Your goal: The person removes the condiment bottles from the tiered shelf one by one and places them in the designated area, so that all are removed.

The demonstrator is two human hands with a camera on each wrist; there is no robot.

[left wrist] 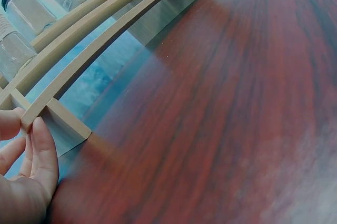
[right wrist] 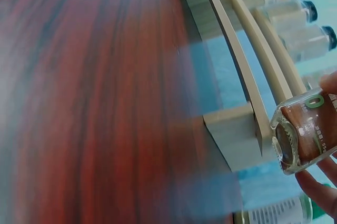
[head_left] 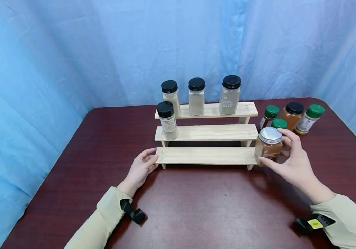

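Note:
My right hand (head_left: 296, 162) grips a square glass spice jar (head_left: 268, 148) with a silver lid and reddish-brown contents. The jar is beside the right end of the three-step wooden rack (head_left: 206, 155); its base shows off the table in the right wrist view. At the rack's left end, my left hand (head_left: 142, 169) pinches the edge of the lowest shelf between thumb and fingers. A black-lidded shaker (head_left: 169, 124) stands at the left of the middle shelf. Along the top shelf stand three black-lidded jars, among them a black pepper jar (head_left: 229, 98).
Behind the right hand several more spice jars stand on the dark red table (head_left: 196, 207): green-lidded bottles (head_left: 308, 119) and a black-lidded brown jar (head_left: 291, 117). One green lid (head_left: 279, 123) is partly hidden by the held jar. A blue curtain (head_left: 134, 52) hangs behind the table.

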